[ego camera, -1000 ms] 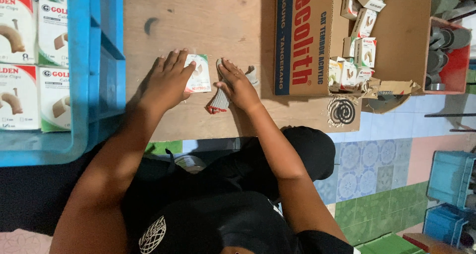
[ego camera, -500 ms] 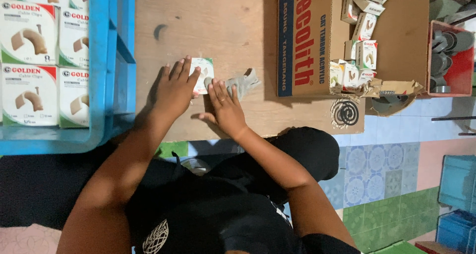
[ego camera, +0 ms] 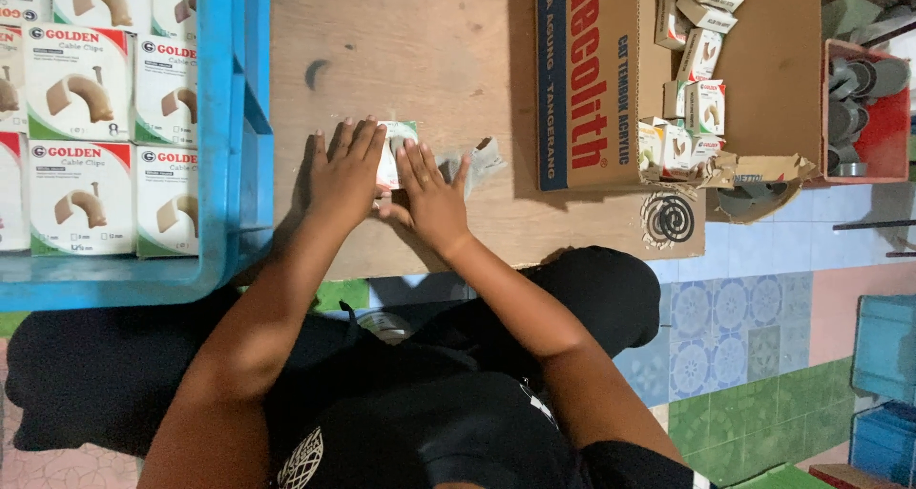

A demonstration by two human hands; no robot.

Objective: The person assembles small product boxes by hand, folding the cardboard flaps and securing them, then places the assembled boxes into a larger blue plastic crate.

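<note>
Hands: left hand (ego camera: 342, 169) flat, fingers spread, pressing on the small white-and-green cardboard box (ego camera: 393, 155) lying on the wooden counter (ego camera: 401, 60); right hand (ego camera: 431, 195) also flat and spread, fingertips on the same box, nothing gripped in either.
Box position: near the counter's front edge, between the two hands, partly covered by them.
Progress: looks like one box being pressed into shape or closed; judged mid-step, box not yet in the tray.
Done: blue plastic tray (ego camera: 234, 117) on the left holds about seven visible finished white boxes with red and green bands (ego camera: 81, 83), in rows.
Left: large brown carton (ego camera: 763, 69) on the right holds roughly nine loose small boxes (ego camera: 701, 55); exact count unclear, some overlap.
Other: one grey crumpled scrap (ego camera: 482, 157) just beside right hand; one black coil (ego camera: 668, 219) at the counter edge; one red bin of grey round parts (ego camera: 863, 107), count unclear.
</note>
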